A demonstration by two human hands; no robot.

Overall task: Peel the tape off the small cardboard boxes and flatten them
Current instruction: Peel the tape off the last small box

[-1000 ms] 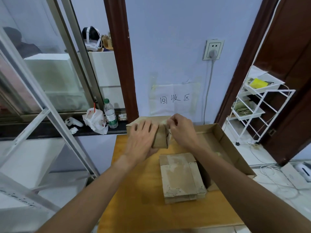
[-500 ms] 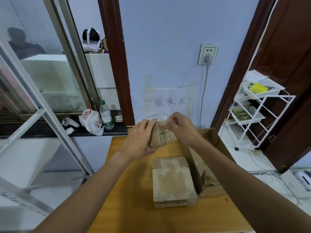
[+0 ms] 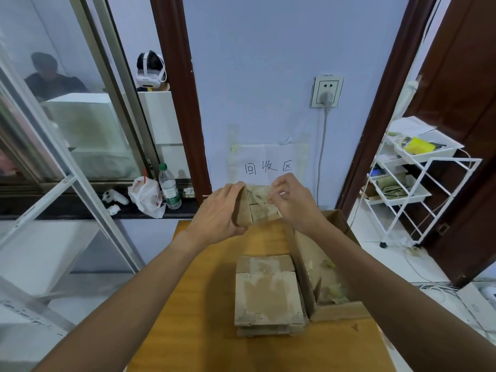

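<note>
Both hands work one small cardboard box [image 3: 259, 209], held up in the air above the far edge of the wooden table [image 3: 204, 285]. The left hand [image 3: 217, 213] wraps its fingers around the box's left side and clamps it steady. The right hand [image 3: 292, 202] has thumb and forefinger pressed together on what looks like a strip of clear tape [image 3: 264, 193] at the box's upper face; the strip itself is thin and glossy, so exactly how much of it is lifted cannot be told.

Judging by this, the step in hand is peeling tape from this box, which is not yet flattened. Nearer the person, a stack of flattened boxes [image 3: 268, 294] lies on the table, and just beside it to the right stands a large open carton [image 3: 332, 312] with crumpled bits of tape inside.

Next, the pinch probably needs to draw the strip away along the seam while the left hand resists the pull, then drop the tape in the carton and press the box flat.
</note>
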